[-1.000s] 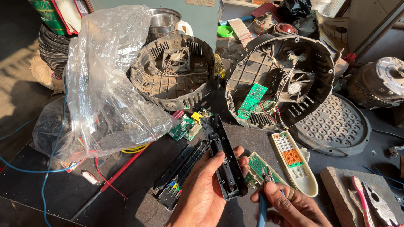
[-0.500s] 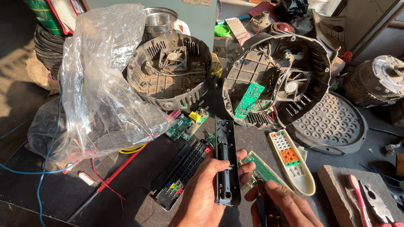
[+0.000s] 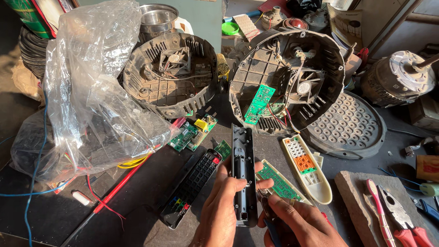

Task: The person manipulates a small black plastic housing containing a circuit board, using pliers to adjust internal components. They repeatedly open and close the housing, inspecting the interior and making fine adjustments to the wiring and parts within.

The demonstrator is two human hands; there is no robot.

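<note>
My left hand [image 3: 222, 212] grips a long black remote-control shell [image 3: 243, 174], hollow side up, pointing away from me. My right hand [image 3: 299, 224] sits just right of it, closed around a small blue-handled tool [image 3: 272, 232] whose metal tip [image 3: 263, 199] touches the shell's right edge. A long green circuit board [image 3: 280, 182] lies right beside the shell, above my right hand. A black remote front with coloured buttons [image 3: 192, 188] lies to the left of my left hand. A white remote shell with an orange keypad [image 3: 305, 165] lies to the right.
Two round dark appliance housings [image 3: 169, 75] [image 3: 286, 80] with fans stand behind, the right one holding a green board. A crumpled clear plastic bag [image 3: 91, 91] fills the left. Small green boards [image 3: 192, 132], a perforated round plate [image 3: 347, 123], a motor [image 3: 398, 77], red-handled pliers [image 3: 398, 217] and a pink toothbrush [image 3: 376, 208] lie around.
My left hand has swung the black shell from slanted to pointing straight away. My right hand has come up against its right edge with the tool.
</note>
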